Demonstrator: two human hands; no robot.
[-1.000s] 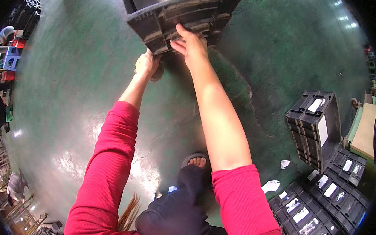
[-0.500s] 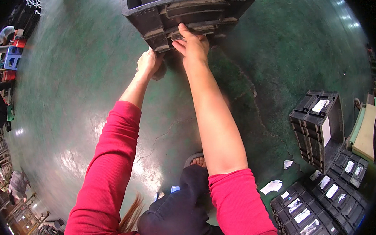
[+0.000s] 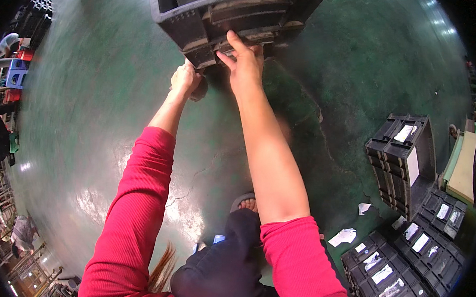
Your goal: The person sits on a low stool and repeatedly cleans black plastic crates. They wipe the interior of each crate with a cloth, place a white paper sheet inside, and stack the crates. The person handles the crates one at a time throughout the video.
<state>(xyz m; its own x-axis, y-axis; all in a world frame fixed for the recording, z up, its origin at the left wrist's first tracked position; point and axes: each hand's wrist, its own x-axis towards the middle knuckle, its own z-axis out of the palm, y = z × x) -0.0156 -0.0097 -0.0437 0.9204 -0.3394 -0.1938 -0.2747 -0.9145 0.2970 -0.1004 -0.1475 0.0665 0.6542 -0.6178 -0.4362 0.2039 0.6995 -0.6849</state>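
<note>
Standing over a wide green floor [image 3: 87, 112], cracked in places and glossy with glare. Reaching forward, both arms in red sleeves [image 3: 137, 197], to a black crate [image 3: 252, 10] at the top of the view, partly cut off by the frame, with a ribbed end wall facing near and a pale grey surface showing inside. At lower right, black crates [image 3: 366, 276] close together, with several white labels [image 3: 382, 273] on their upper faces, torn or scuffed in part; cannot read any print at such size. Just beyond, a separate black crate [image 3: 386, 174] turned on its side, opening to the right, with another white label [image 3: 405, 133] on top, also too small to read. Beside it, near the right rim, a cream board [image 3: 463, 167].

Touching the ribbed end wall with the right hand [image 3: 247, 64]: half curled, thumb raised flat against the wall, fingers hooked at a ledge of the crate. Holding the left hand [image 3: 185, 80] at the lower left corner of the same crate, fingers bent inward; cannot tell how firmly closed, or on what, with a rounded brown shape [image 3: 199, 90] partly hidden behind. Smallest, near the labelled crates: two white paper scraps [image 3: 343, 237] on the floor, well apart from both hands.
</note>
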